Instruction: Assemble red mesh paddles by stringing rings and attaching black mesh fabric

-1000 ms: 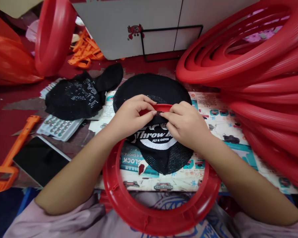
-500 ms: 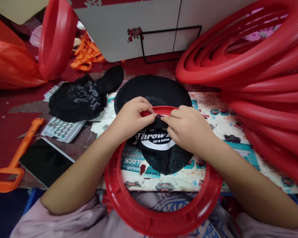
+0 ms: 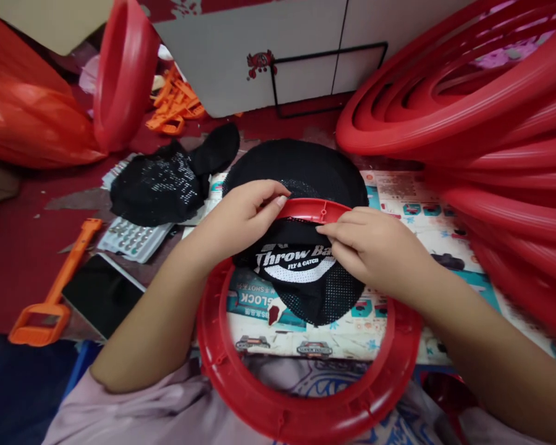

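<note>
Holds a red ring [image 3: 306,398] at centre frame, with the near arc low against the lap at the bottom edge and the far arc at mid-frame. Grips that far arc with the left hand [image 3: 234,219], fingers curled over the rim from above, thumb hidden beneath. Sets the right hand [image 3: 375,250] just right of it on the same arc, fingertips drawn narrow together and pinching the edge of the black mesh [image 3: 306,284] right under the rim. Lets the mesh hang inside the ring, white print reading "Throw Ba" and "FLY & CATCH" facing up.

Works over a printed sheet [image 3: 398,210] spread across centre and right of frame. Shows a round black mesh disc [image 3: 296,164] lying flat just beyond the hands, touching the far arc. Shows a crumpled mesh heap [image 3: 162,188] left of the disc, overlapping a grey calculator [image 3: 134,238]. Has a dark phone [image 3: 102,293] at lower left, beside an orange handle [image 3: 50,296] lying aslant near the left edge.

Fills the right side of the frame with a tall stack of red rings [image 3: 467,111]. Keeps one upright ring [image 3: 125,74] at upper left, leaning by an orange bag [image 3: 28,111], with a pile of orange handles [image 3: 176,108] just right of it. Closes the top of the frame with a white cabinet [image 3: 213,55] bearing a red crab sticker [image 3: 258,62].
</note>
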`<control>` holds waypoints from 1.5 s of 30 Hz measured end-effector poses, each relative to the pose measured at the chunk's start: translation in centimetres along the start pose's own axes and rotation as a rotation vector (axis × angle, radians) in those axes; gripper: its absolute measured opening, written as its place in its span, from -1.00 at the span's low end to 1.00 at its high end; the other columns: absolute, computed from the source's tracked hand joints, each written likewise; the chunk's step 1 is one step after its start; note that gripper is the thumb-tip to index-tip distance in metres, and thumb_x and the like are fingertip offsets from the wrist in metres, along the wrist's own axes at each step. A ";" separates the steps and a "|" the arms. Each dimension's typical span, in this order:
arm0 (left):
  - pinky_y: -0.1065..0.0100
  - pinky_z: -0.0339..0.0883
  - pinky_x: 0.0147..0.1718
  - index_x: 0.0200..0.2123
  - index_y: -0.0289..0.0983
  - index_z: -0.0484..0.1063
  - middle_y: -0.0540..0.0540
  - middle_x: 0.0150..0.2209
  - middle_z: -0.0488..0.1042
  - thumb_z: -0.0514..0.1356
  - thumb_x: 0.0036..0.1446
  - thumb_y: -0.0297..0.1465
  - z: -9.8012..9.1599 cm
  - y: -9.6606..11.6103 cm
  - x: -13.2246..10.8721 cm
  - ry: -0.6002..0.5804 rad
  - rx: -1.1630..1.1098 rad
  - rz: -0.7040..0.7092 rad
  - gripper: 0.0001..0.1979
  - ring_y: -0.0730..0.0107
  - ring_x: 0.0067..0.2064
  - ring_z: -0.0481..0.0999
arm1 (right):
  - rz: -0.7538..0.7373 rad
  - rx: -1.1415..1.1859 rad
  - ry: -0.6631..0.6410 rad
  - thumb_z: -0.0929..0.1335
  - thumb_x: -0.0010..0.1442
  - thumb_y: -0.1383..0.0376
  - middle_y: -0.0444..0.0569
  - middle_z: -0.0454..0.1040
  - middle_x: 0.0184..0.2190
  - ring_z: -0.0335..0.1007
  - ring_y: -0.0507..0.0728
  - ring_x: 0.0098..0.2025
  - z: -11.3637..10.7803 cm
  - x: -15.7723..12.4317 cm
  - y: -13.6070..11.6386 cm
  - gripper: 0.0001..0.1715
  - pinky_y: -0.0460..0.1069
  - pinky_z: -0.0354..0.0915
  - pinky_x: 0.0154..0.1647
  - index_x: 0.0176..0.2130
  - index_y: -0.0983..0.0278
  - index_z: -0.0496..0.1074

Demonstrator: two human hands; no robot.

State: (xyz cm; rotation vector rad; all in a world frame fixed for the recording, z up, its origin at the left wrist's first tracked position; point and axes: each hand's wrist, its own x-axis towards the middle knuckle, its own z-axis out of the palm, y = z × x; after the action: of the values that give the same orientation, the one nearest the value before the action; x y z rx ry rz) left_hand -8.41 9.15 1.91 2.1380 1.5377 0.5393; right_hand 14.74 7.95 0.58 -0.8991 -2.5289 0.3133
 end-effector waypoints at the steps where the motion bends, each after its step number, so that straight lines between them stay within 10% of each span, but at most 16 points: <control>1: 0.20 0.36 -0.10 -0.11 -0.34 0.48 -0.15 -0.18 0.54 0.01 0.30 -0.30 0.0 0.2 0.0 0.006 0.074 0.043 -0.68 0.21 -0.14 0.51 | -0.007 -0.003 0.019 0.24 0.25 0.41 0.04 0.58 -0.33 0.43 0.19 -0.27 0.1 0.0 0.1 -0.65 0.05 0.29 -0.19 -0.13 0.42 0.57; 8: 0.19 0.32 0.10 -0.16 -0.29 0.46 -0.20 0.03 0.48 0.02 0.28 -0.39 0.7 0.5 -0.3 -0.019 0.070 0.387 -0.77 0.22 0.11 0.44 | 0.002 -0.125 0.066 0.21 0.23 0.41 0.05 0.50 -0.38 0.28 0.16 -0.35 0.3 0.4 0.9 -0.63 0.03 0.20 -0.28 -0.16 0.35 0.57; 16: 0.13 0.35 0.09 -0.05 -0.28 0.52 -0.25 0.05 0.45 0.05 0.28 -0.41 1.2 -0.5 -0.1 0.004 0.137 0.459 -0.71 0.17 0.11 0.43 | 0.057 -0.128 -0.005 0.19 0.25 0.39 0.08 0.47 -0.36 0.22 0.17 -0.32 0.6 0.5 1.1 -0.61 0.04 0.17 -0.25 -0.14 0.34 0.56; 35: 0.04 0.33 0.10 -0.08 -0.30 0.57 -0.32 0.09 0.41 0.06 0.26 -0.41 1.4 -0.8 -0.1 0.017 0.230 0.480 -0.69 0.07 0.12 0.42 | 0.117 -0.224 -0.126 0.22 0.29 0.35 0.07 0.44 -0.37 0.17 0.17 -0.31 0.2 1.2 0.2 -0.65 0.03 0.04 -0.32 -0.13 0.29 0.57; 45: 0.12 0.34 0.11 -0.19 -0.28 0.37 -0.23 0.05 0.45 0.15 0.18 -0.42 0.2 -0.1 -0.2 -0.027 0.107 0.217 -0.88 0.15 0.18 0.40 | 0.127 -0.231 -0.249 0.26 0.26 0.42 0.04 0.53 -0.30 0.38 0.18 -0.25 -0.4 0.6 -1.2 -0.75 0.03 0.12 -0.32 -0.20 0.31 0.54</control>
State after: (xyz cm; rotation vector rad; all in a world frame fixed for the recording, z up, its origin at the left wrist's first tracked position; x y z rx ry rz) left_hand -8.39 8.92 1.66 2.4010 1.3568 0.5067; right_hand 13.84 7.40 1.55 -1.1776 -2.7839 0.1828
